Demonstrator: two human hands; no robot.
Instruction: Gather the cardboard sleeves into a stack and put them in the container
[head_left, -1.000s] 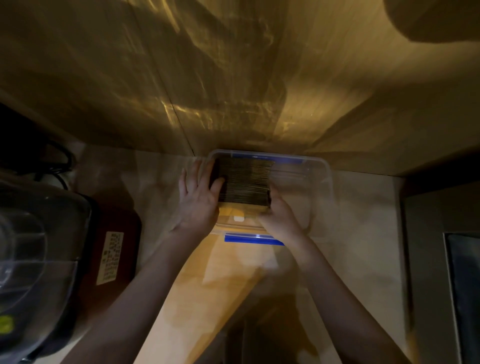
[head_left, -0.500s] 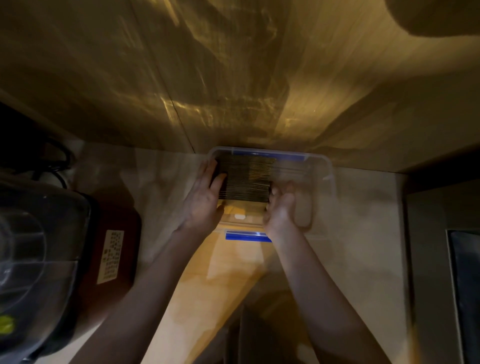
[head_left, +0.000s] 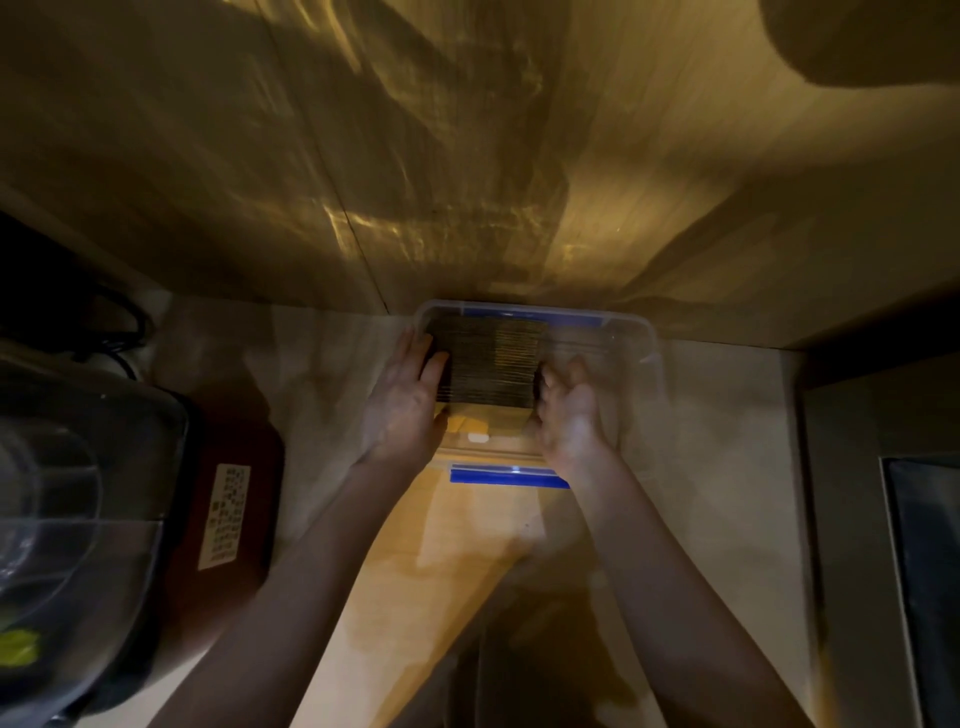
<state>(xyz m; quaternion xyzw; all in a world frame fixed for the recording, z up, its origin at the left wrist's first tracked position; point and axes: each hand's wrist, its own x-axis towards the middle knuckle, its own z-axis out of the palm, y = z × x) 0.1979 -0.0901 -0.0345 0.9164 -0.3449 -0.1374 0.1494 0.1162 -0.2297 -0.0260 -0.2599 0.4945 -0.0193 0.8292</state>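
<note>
Stack of cardboard sleeves (head_left: 488, 361) inside clear container (head_left: 652, 343), left side. Left hand (head_left: 402, 402) flat against stack end, right hand (head_left: 569, 410) pressing opposite end. Uneven squeeze — sleeves may buckle, fan out.

- container (head_left: 641, 332) is see-through plastic, with blue clips (head_left: 509, 476) at its 6 and 12 o'clock edges
- stack of sleeves (head_left: 491, 361) looks dark brown with fine stripes from the edges
- counter (head_left: 322, 364) is pale beige with a warm yellow patch of light
- appliance (head_left: 228, 519) at 9 o'clock is dark red with a white label (head_left: 224, 517)
- wall (head_left: 467, 156) is brownish with golden streaks
</note>
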